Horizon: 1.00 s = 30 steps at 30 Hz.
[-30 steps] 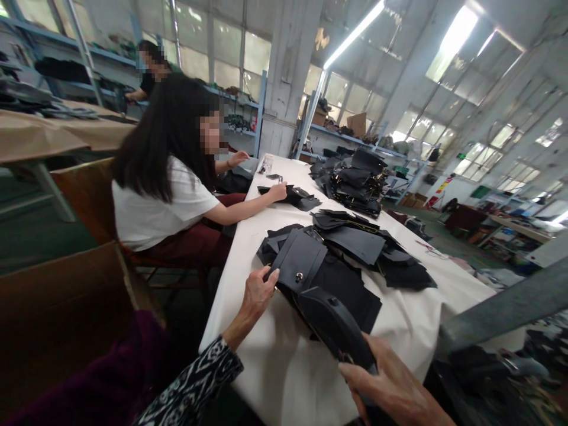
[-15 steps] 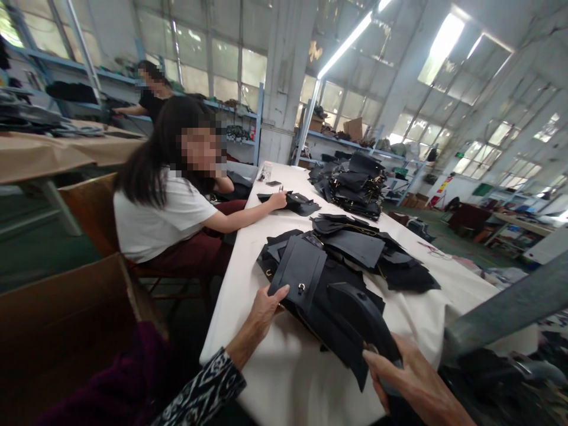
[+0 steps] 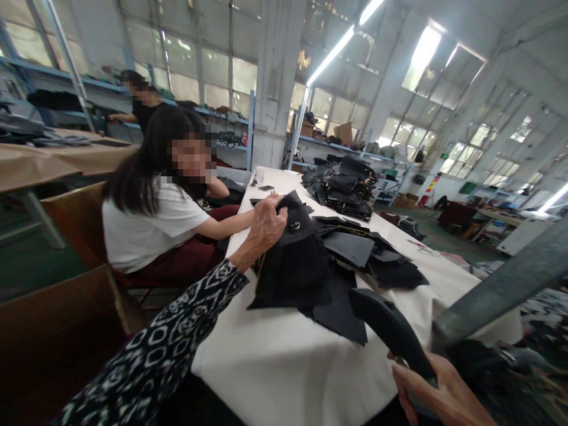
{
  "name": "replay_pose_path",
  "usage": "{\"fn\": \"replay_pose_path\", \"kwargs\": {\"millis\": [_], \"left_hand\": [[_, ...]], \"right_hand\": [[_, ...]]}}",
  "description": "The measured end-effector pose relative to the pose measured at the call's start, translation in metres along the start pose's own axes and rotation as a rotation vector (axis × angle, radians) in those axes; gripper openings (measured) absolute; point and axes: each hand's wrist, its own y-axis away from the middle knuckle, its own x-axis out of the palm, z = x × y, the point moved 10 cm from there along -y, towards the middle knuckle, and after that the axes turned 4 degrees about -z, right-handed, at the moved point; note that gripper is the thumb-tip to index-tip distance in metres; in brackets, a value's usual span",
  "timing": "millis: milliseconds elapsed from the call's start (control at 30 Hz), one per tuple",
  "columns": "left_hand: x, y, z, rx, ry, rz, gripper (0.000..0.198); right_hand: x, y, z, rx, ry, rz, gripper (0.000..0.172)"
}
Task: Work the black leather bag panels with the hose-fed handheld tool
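My left hand (image 3: 267,228) is closed on the upper edge of a black bag panel (image 3: 295,269), holding it raised over the table. A small gold-coloured metal fitting shows near the panel's top. Below and to its right lie more flat black pieces (image 3: 344,313). My right hand (image 3: 437,384), at the lower right, wraps round the handle of a black curved handheld tool (image 3: 393,325); its exact kind does not show. The tool's broad end points up and left toward the pieces, apart from the raised panel.
A white-covered table (image 3: 261,367) carries a heap of black pieces (image 3: 368,245) and a taller stack (image 3: 344,183). A co-worker in a white shirt (image 3: 153,225) sits at the left edge. A cardboard box (image 3: 57,319) stands lower left; a metal post (image 3: 497,290) slants across the right.
My left hand has moved up and away from me, lifting the panel's edge and tilting it up. My right hand and the tool have shifted slightly right and down, away from the pieces.
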Motion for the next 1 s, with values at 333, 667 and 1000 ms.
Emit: {"fn": "replay_pose_path", "kwargs": {"millis": [333, 667, 1000], "left_hand": [[0.096, 0.199, -0.058, 0.915, -0.67, 0.699, 0.022], [0.084, 0.254, 0.001, 0.807, -0.408, 0.428, 0.023], [0.073, 0.254, -0.003, 0.8, -0.298, 0.413, 0.027]], "right_hand": [[-0.005, 0.02, -0.024, 0.078, -0.12, -0.025, 0.046], [0.03, 0.029, -0.018, 0.088, -0.231, 0.059, 0.026], [0.085, 0.01, 0.002, 0.065, -0.32, 0.249, 0.015]]}}
